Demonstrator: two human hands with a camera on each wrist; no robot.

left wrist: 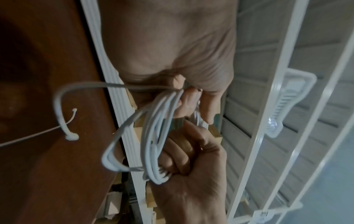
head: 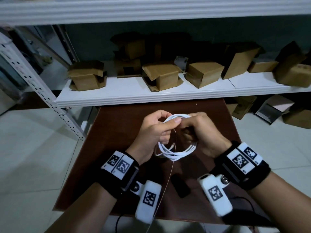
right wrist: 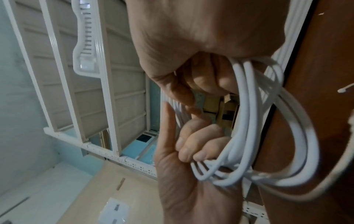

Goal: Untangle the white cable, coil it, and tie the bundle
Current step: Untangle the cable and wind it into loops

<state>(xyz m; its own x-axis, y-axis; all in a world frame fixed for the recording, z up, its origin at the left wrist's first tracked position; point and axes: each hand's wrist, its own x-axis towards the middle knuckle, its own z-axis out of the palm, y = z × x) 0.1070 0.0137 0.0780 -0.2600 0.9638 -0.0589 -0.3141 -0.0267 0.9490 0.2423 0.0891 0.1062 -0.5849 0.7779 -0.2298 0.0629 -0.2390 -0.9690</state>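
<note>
White cable (head: pixel 176 153) coiled into loops, held in the air between both hands over the table (head: pixel 117 132).

The loops hang down toward the person, with one plug end (left wrist: pixel 71 137) curling free at the side. The left hand (head: pixel 151 132) pinches the top of the coil between thumb and fingers, and a thin string (head: pixel 170 179) trails down from that pinch past the left wrist. The right hand (head: pixel 202 132) has its fingers curled round the bundle on the other side, close against the left. A small dark object (head: pixel 180 186) lies on the brown table beneath. Behind the table, a white shelf (head: pixel 168 93) carries cardboard boxes (head: pixel 161 74).
</note>
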